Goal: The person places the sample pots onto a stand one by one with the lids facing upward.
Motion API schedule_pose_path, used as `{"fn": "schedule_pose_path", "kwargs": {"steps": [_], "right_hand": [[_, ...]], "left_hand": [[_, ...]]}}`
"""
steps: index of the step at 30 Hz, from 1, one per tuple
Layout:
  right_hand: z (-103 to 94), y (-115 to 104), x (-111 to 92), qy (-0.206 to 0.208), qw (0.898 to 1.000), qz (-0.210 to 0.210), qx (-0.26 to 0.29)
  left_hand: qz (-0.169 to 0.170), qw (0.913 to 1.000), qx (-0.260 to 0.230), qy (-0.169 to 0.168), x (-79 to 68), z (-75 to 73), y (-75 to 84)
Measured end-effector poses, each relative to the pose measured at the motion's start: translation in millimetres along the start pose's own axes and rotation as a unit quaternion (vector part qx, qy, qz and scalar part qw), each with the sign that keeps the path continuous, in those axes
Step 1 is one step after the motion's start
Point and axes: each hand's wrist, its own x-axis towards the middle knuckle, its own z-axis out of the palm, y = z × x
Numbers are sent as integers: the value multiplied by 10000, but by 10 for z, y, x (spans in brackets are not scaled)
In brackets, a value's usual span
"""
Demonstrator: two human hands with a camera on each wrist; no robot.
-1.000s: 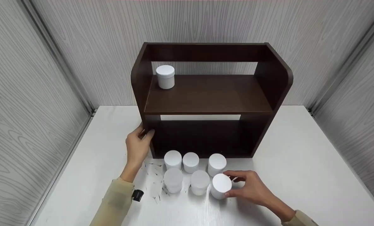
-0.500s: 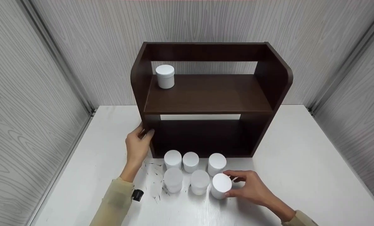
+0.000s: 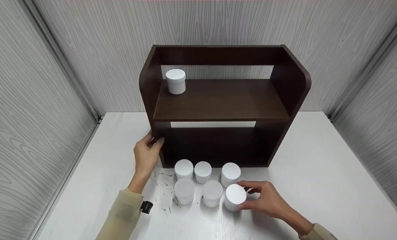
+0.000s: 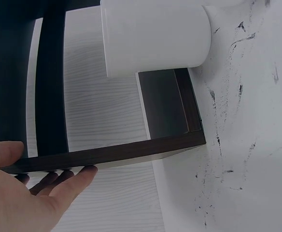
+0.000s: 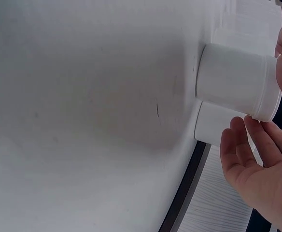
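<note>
My left hand (image 3: 145, 156) grips the left side panel of a dark brown two-tier shelf (image 3: 222, 100). In the left wrist view the thumb is on one face of that panel (image 4: 112, 153) and the fingers are on the other. At the front right of a group of jars, my right hand (image 3: 268, 201) holds a white lidded jar (image 3: 235, 196) between thumb and fingers. This jar (image 5: 232, 79) stands upright on the white table, gripped near its lid in the right wrist view. Behind it is another white jar (image 3: 231, 173).
Left of the held jar stand two jars with frosted tops, one (image 3: 213, 193) beside the other (image 3: 184, 190). Two white jars (image 3: 184, 169) (image 3: 203, 171) stand behind them, close to the shelf's front. One lidded jar (image 3: 176, 81) sits on the upper tier at left. Grey panels (image 3: 375, 100) enclose the table.
</note>
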Motion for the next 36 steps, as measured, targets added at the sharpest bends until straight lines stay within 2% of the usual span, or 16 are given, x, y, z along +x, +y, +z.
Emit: {"fn": "schedule_pose_path", "kwargs": {"steps": [17,36], "right_hand": [[2,32,-2,35,10000,-10,60],[36,67,25,-88,9985,-164,507]], "left_hand": [[-26,10000,63,52,4,2,10],[67,10000,-67,2,-1,-4,8]]}}
